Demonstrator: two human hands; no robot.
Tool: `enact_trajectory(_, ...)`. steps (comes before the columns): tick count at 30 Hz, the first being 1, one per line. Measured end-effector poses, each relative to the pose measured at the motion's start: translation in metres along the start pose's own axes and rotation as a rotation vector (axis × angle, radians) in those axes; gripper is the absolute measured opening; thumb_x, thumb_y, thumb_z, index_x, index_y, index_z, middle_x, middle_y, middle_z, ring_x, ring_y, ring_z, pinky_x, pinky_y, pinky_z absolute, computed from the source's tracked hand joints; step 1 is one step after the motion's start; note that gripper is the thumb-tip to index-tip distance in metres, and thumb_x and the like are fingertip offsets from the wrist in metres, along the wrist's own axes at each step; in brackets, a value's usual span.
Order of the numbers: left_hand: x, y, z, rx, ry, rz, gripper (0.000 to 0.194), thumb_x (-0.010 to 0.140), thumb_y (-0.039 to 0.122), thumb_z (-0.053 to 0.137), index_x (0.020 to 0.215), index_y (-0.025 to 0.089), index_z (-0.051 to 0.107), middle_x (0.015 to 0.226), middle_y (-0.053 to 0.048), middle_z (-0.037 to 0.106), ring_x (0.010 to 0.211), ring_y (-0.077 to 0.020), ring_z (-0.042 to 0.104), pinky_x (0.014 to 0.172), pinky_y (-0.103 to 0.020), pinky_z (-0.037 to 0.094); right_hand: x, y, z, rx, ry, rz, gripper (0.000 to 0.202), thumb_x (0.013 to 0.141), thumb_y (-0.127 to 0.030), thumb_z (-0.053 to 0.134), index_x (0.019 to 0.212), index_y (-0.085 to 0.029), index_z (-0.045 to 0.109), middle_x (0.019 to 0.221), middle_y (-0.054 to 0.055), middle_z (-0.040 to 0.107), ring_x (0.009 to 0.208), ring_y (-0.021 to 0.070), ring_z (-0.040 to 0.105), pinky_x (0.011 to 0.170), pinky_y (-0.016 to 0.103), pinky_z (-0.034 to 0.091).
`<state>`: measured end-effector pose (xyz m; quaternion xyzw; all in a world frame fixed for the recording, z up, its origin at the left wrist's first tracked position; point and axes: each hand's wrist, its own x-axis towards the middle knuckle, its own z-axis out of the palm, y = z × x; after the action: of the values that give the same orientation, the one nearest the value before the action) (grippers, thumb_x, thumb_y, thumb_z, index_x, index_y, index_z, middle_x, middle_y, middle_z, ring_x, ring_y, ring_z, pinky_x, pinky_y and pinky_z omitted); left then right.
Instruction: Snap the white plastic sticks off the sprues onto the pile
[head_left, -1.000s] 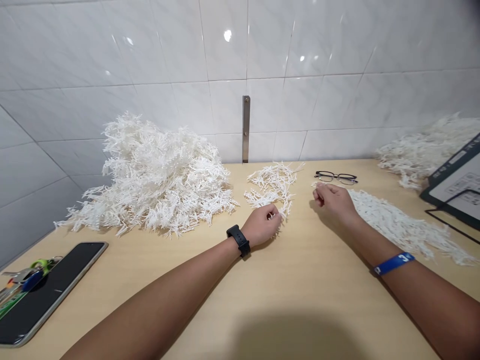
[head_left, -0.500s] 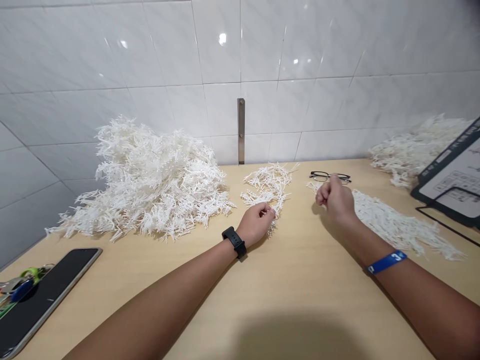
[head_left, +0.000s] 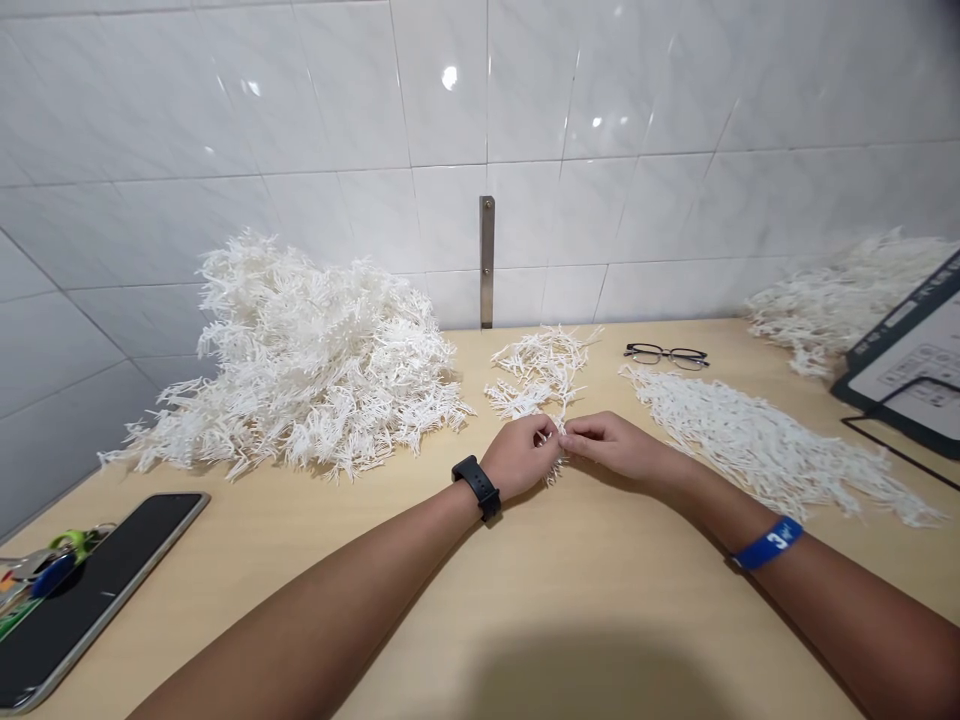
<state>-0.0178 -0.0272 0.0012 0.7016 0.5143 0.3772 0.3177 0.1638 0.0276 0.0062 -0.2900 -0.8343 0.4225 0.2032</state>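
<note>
Wood-toned tabletop (head_left: 420,620): left hand (head_left: 520,458) pinches white strands (head_left: 554,468), seemingly steadying them for right hand (head_left: 611,445), its thumb and finger pressed together there, contents unclear; loose clump (head_left: 547,355) lies just beyond the fingertips, big heap (head_left: 315,365) to their left, probably for easy reach.

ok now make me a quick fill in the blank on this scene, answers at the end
1. The left hand and the right hand are close together at strands that are ____ in colour.
2. The wristband marked with a 3 is ____.
3. The glasses lie nearer the ____ hand.
4. The phone, with keys on it, lies toward the ____ side of the picture.

Missing words: white; blue; right; left.
</note>
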Motion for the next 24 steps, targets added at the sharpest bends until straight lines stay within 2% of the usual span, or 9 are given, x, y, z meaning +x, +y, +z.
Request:
enact_trajectory(3, -0.001, 0.0, -0.001, 0.043, -0.029, 0.045, 0.025, 0.087, 0.034, 0.045, 0.074, 0.017, 0.058, 0.069, 0.001, 0.058, 0.066, -0.0127, 0.049, 0.06, -0.024, 0.036, -0.001, -0.003, 0.001, 0.084, 0.022, 0.014, 0.043, 0.09, -0.048, 0.046, 0.06, -0.017, 0.047, 0.059, -0.001, 0.044, 0.058, 0.0113, 0.039, 0.057, 0.026, 0.031)
enact_trajectory(8, 0.0, 0.002, -0.001, 0.073, -0.058, 0.074, 0.027, 0.088, 0.034, 0.042, 0.07, 0.018, 0.052, 0.069, 0.0, 0.055, 0.068, -0.0139, 0.049, 0.064, -0.026, 0.036, 0.0, -0.005, 0.001, 0.023, 0.191, 0.065, 0.041, 0.081, -0.037, 0.053, 0.054, -0.02, 0.028, 0.056, -0.005, 0.023, 0.055, 0.0087, 0.022, 0.053, 0.026, 0.019)
enact_trajectory(15, 0.005, 0.001, 0.001, 0.029, -0.035, 0.069, 0.027, 0.089, 0.034, 0.039, 0.068, 0.018, 0.045, 0.067, 0.001, 0.05, 0.066, -0.0134, 0.045, 0.062, -0.026, 0.034, 0.01, -0.003, 0.014, 0.148, 0.332, 0.056, 0.044, 0.08, -0.047, 0.055, 0.055, -0.02, 0.03, 0.058, -0.005, 0.024, 0.056, 0.0088, 0.024, 0.053, 0.026, 0.021)
enact_trajectory(18, 0.005, 0.0, 0.001, 0.063, -0.016, 0.062, 0.026, 0.088, 0.031, 0.04, 0.065, 0.019, 0.043, 0.065, 0.002, 0.048, 0.065, -0.0134, 0.044, 0.062, -0.026, 0.033, 0.01, -0.006, 0.014, 0.154, 0.399, 0.089, 0.044, 0.077, -0.045, 0.056, 0.053, -0.021, 0.028, 0.056, -0.005, 0.024, 0.054, 0.0086, 0.024, 0.05, 0.026, 0.021)
enact_trajectory(20, 0.004, 0.0, 0.001, 0.081, -0.004, 0.055, 0.023, 0.085, 0.027, 0.041, 0.063, 0.019, 0.042, 0.064, 0.001, 0.048, 0.065, -0.0137, 0.044, 0.061, -0.026, 0.032, 0.007, -0.002, 0.003, 0.189, 0.553, 0.147, 0.04, 0.075, -0.038, 0.058, 0.053, -0.021, 0.029, 0.054, -0.005, 0.025, 0.051, 0.0083, 0.023, 0.047, 0.025, 0.02)
enact_trajectory(24, 0.0, 0.002, 0.0, 0.062, 0.003, 0.014, 0.021, 0.082, 0.024, 0.043, 0.062, 0.019, 0.043, 0.065, 0.0, 0.051, 0.065, -0.0141, 0.045, 0.061, -0.026, 0.032, 0.001, 0.025, -0.04, 0.341, 1.041, 0.247, 0.03, 0.07, -0.031, 0.061, 0.056, -0.023, 0.036, 0.051, -0.005, 0.029, 0.046, 0.0086, 0.025, 0.04, 0.025, 0.02)
